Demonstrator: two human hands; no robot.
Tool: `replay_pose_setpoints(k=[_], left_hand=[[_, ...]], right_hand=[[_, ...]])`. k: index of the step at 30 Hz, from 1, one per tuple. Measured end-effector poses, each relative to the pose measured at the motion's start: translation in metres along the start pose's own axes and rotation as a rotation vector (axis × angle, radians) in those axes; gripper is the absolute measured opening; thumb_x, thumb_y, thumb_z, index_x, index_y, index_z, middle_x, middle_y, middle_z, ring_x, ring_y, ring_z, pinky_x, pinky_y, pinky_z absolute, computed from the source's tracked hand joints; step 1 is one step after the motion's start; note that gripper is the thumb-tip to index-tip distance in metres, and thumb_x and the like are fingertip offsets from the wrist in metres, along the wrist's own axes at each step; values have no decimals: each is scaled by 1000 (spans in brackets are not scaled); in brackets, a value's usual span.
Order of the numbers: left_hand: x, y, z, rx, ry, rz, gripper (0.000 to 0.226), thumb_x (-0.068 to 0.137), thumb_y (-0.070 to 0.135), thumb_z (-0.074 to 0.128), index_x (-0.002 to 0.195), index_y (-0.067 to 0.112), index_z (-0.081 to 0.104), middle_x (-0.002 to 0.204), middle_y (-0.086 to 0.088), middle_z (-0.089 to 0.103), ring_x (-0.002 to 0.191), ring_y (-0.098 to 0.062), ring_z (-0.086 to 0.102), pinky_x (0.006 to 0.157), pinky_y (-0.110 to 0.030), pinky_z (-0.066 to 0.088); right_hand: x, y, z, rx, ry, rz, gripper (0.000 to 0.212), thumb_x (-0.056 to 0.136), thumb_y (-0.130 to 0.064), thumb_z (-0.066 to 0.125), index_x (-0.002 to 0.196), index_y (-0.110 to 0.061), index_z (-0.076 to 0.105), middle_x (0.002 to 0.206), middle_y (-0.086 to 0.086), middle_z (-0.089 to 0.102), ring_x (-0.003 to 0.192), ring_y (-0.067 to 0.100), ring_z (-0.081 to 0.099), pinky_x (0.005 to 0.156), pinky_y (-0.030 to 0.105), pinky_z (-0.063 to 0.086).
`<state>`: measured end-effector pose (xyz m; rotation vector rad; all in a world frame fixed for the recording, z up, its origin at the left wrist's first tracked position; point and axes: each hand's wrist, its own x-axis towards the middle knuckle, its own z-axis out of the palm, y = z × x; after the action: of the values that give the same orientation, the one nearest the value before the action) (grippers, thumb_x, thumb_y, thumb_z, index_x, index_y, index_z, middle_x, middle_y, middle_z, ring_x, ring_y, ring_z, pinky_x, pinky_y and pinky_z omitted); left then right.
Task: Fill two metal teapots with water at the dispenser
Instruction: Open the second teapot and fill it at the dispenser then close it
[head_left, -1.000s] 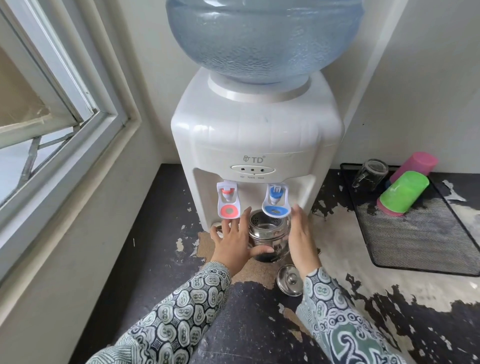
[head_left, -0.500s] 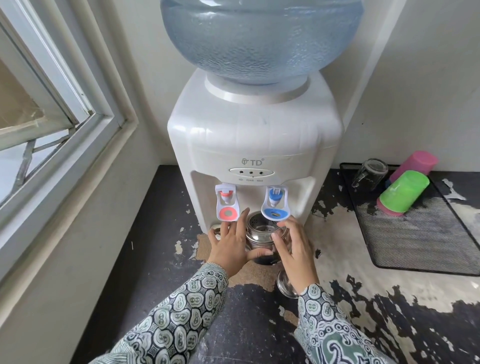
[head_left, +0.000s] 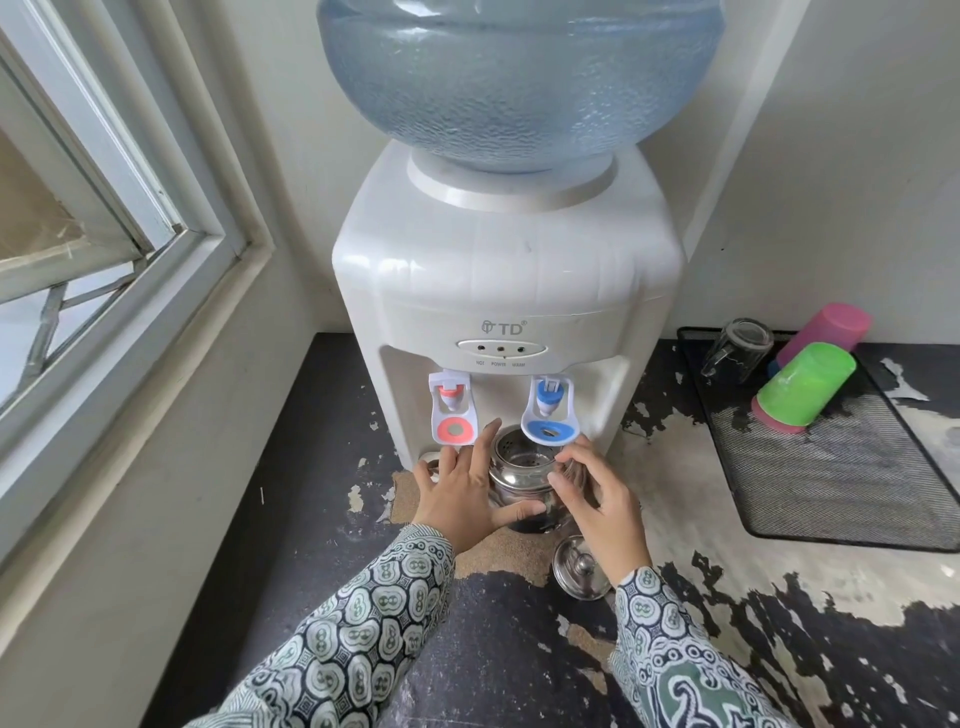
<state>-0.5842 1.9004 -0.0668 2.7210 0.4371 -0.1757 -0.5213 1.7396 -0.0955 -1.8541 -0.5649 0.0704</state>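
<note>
- Head view: a metal teapot (head_left: 521, 475) stood open under the blue tap (head_left: 548, 415) of the dispenser (head_left: 506, 291), its lid (head_left: 580, 567) lying on the counter (head_left: 322, 467) just in front.
- The left hand (head_left: 460, 491) lay spread against the pot's left side, thumb across its front; the right hand (head_left: 602, 496) curled loosely at the rim, fingers apart, clamped on nothing clearly.
- Judged step: lining up the first pot beneath the spout. No stream was visible.
- Next move called for pressing the blue tap's lever while steadying the pot; a second teapot was not in view.
</note>
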Motion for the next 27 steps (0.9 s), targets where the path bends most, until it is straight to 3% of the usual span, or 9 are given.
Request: replay_pose_setpoints(k=[18, 24, 27], left_hand=[[-4, 5, 2, -29, 79, -42, 107, 61, 83, 48, 144, 35, -1, 147, 8, 30, 136, -15, 19, 108, -53, 15], [-5, 8, 0, -33, 68, -55, 108, 61, 81, 50, 144, 35, -1, 148, 8, 28, 137, -16, 16, 108, -55, 17], [-5, 10, 0, -35, 50, -68, 109, 59, 82, 50, 143, 36, -2, 149, 7, 28, 138, -16, 15, 108, -56, 17]], right_hand=[[4, 2, -6, -4, -40, -9, 34, 77, -52, 58, 95, -23, 61, 135, -12, 52, 120, -5, 48, 101, 24, 42], [4, 1, -8, -3, -59, -20, 43, 75, -60, 55, 97, -23, 61, 131, -32, 42, 116, -20, 40, 95, 9, 37], [4, 1, -10, 3, -74, -22, 41, 75, -56, 54, 97, -22, 61, 131, -33, 41, 117, -20, 40, 94, 6, 36]])
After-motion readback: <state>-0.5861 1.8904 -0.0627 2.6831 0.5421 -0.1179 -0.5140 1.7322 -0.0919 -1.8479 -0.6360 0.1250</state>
